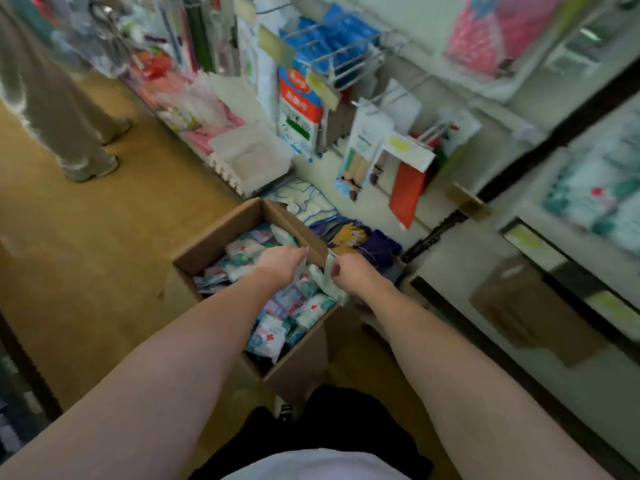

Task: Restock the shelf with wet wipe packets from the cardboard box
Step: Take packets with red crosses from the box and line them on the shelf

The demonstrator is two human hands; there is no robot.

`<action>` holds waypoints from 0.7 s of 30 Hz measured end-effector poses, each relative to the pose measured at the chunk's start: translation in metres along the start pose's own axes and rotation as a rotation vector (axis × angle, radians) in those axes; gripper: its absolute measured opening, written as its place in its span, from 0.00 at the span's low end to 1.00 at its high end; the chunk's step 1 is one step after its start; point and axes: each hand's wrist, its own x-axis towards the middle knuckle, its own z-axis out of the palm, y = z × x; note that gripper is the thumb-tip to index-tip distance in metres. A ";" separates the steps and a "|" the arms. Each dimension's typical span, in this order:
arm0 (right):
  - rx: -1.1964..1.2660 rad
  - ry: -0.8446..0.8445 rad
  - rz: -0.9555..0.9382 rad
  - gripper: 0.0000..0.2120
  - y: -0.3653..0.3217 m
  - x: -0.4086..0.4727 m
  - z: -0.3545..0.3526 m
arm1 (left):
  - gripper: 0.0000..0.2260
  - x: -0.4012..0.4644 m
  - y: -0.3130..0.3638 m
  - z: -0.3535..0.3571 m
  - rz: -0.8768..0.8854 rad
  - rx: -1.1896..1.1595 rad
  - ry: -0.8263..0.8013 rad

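Shop aisle, picture blurring all over. Tan-brown floor [86,258] is running from 9 o'clock toward centre. Another person's legs in pale trousers [59,109] are standing at 10 o'clock. Packaged goods are hanging on wire pegs [346,53] at 12 o'clock, with a clear plastic bin [252,157] sitting below them. Pink patterned packaging [485,36] is showing at 1 o'clock. Soft, even light is filling the aisle.

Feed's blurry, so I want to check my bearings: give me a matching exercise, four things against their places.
Things:
1. brown cardboard box
2. left hand
3. red hanging bag
4. blue packets

Places:
A. on wire hooks, top
B. on the floor
C. over the open box
D. on the display, right of the box

Pairs: 1-B, 2-C, 3-D, 4-A
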 end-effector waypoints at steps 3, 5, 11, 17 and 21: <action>0.042 0.077 0.085 0.18 0.027 -0.038 0.003 | 0.29 -0.003 0.036 -0.007 0.102 -0.018 -0.048; 0.067 0.116 0.115 0.29 0.041 -0.063 0.000 | 0.32 -0.006 0.061 -0.013 0.176 -0.031 -0.053; 0.183 0.250 0.256 0.40 0.087 -0.134 -0.018 | 0.28 -0.006 0.133 -0.040 0.355 0.013 -0.077; 0.182 0.314 0.378 0.24 0.135 -0.200 -0.051 | 0.19 -0.001 0.209 -0.074 0.453 0.048 -0.085; 0.186 0.379 0.401 0.21 0.169 -0.232 -0.070 | 0.20 -0.008 0.263 -0.103 0.491 0.011 -0.020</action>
